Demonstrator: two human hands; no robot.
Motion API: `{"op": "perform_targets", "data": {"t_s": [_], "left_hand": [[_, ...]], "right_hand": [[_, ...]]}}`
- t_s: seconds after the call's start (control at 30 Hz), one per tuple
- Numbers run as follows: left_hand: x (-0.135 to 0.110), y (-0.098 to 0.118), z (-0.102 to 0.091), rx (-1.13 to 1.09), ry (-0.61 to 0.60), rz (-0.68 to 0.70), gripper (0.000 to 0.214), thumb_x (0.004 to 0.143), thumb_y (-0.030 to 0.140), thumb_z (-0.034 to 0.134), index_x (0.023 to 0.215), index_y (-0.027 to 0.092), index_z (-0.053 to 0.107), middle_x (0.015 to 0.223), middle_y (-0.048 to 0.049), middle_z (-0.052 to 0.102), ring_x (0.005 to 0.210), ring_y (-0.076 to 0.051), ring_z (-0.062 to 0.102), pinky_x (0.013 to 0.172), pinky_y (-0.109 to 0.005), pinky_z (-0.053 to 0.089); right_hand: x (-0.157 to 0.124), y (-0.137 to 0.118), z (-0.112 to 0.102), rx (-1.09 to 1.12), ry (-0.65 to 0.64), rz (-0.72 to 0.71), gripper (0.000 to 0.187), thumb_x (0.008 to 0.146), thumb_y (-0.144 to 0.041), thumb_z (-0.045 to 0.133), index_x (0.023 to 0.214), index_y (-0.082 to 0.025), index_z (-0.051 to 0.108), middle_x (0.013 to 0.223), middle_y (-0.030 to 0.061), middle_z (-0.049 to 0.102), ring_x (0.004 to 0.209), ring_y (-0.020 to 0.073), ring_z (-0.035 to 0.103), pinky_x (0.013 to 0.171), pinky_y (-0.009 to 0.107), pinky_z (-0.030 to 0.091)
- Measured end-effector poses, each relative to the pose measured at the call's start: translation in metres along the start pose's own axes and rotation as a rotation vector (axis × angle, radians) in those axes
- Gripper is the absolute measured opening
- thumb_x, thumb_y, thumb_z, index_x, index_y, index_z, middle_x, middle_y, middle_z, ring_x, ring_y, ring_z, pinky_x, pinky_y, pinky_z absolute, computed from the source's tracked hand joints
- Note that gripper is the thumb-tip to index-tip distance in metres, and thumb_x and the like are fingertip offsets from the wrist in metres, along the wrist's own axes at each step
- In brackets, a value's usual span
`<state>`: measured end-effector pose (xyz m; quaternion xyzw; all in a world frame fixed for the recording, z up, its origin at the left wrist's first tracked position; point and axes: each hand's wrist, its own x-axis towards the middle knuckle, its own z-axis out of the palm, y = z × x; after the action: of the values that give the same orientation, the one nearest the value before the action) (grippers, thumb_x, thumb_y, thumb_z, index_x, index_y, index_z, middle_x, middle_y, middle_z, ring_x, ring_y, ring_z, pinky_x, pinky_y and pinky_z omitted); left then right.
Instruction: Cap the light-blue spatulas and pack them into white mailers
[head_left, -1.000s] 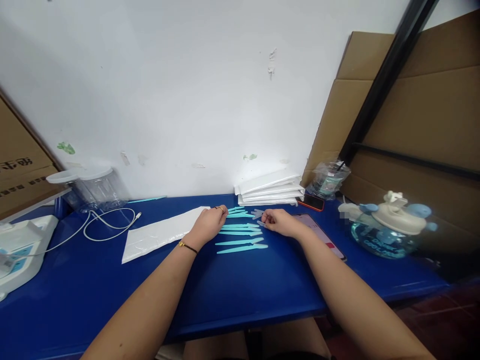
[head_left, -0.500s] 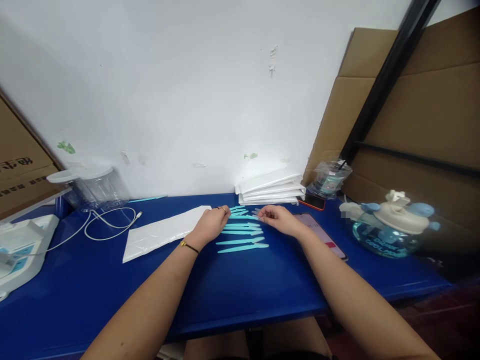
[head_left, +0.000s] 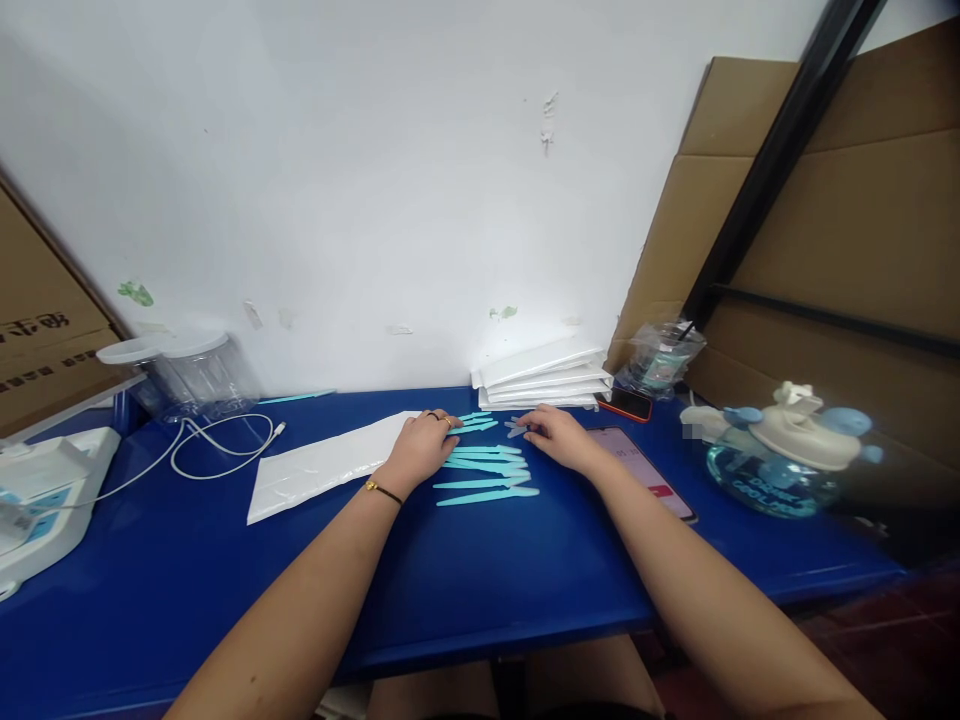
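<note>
Several thin teal sticks shaped like eyebrow razors (head_left: 487, 495) lie side by side on the blue table between my hands. A smaller group of teal razors (head_left: 474, 422) lies just behind them. My left hand (head_left: 426, 445) rests at their left ends, palm down, with its fingers stretched toward the back group and the fingertips at those razors. To the right, my right hand (head_left: 559, 438) has thumb and index finger apart beside several small translucent pieces, like blade caps (head_left: 514, 427). A white plastic mailer (head_left: 322, 470) lies flat left of my left hand.
Stacked white packets (head_left: 544, 375) stand against the wall. A phone (head_left: 645, 475) lies by my right forearm, with a drink bottle (head_left: 780, 465) beyond. A white cable (head_left: 217, 475), clear tubs (head_left: 202, 375) and a white device (head_left: 67, 500) occupy the left.
The razor held between my two hands now lies among the row in front. My right hand has moved slightly back to the translucent pieces, and my left fingers have opened toward the back group.
</note>
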<state>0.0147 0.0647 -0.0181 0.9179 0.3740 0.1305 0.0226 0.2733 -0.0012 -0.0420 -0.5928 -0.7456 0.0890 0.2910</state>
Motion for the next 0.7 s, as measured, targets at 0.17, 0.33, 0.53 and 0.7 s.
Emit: {"op": "perform_targets", "data": {"t_s": [0.17, 0.33, 0.53, 0.7], "left_hand": [[0.004, -0.007, 0.008, 0.098, 0.008, -0.017, 0.022, 0.085, 0.028, 0.048, 0.098, 0.023, 0.065, 0.100, -0.0061, 0.064, 0.094, -0.021, 0.056, 0.080, -0.031, 0.039], [0.006, -0.006, 0.006, 0.180, 0.024, 0.009, 0.026, 0.088, 0.026, 0.042, 0.076, 0.019, 0.064, 0.081, -0.0065, 0.065, 0.080, -0.018, 0.058, 0.072, -0.030, 0.036], [0.003, -0.003, 0.003, 0.123, 0.058, 0.020, 0.029, 0.091, 0.029, 0.037, 0.082, 0.019, 0.063, 0.083, -0.0055, 0.065, 0.081, -0.018, 0.057, 0.070, -0.028, 0.034], [0.004, -0.001, 0.002, 0.116, 0.049, 0.032, 0.029, 0.092, 0.030, 0.037, 0.081, 0.019, 0.062, 0.084, -0.0051, 0.064, 0.082, -0.019, 0.056, 0.069, -0.029, 0.033]], "right_hand": [[0.003, 0.000, 0.005, -0.083, -0.055, -0.040, 0.010, 0.080, -0.018, 0.055, 0.081, -0.018, 0.065, 0.087, 0.0050, 0.056, 0.076, 0.0156, 0.056, 0.072, 0.027, 0.042], [0.001, -0.009, 0.005, -0.141, -0.051, -0.052, 0.014, 0.084, -0.018, 0.049, 0.077, -0.017, 0.061, 0.086, 0.0063, 0.057, 0.072, 0.0147, 0.055, 0.071, 0.026, 0.041], [0.001, -0.014, 0.002, -0.065, -0.025, -0.010, 0.016, 0.089, -0.025, 0.044, 0.084, -0.019, 0.058, 0.086, 0.0054, 0.063, 0.076, 0.0168, 0.057, 0.068, 0.026, 0.040], [0.002, -0.017, 0.001, -0.046, -0.034, -0.033, 0.016, 0.088, -0.024, 0.045, 0.083, -0.019, 0.058, 0.088, 0.0055, 0.064, 0.078, 0.0169, 0.057, 0.069, 0.026, 0.040]]}}
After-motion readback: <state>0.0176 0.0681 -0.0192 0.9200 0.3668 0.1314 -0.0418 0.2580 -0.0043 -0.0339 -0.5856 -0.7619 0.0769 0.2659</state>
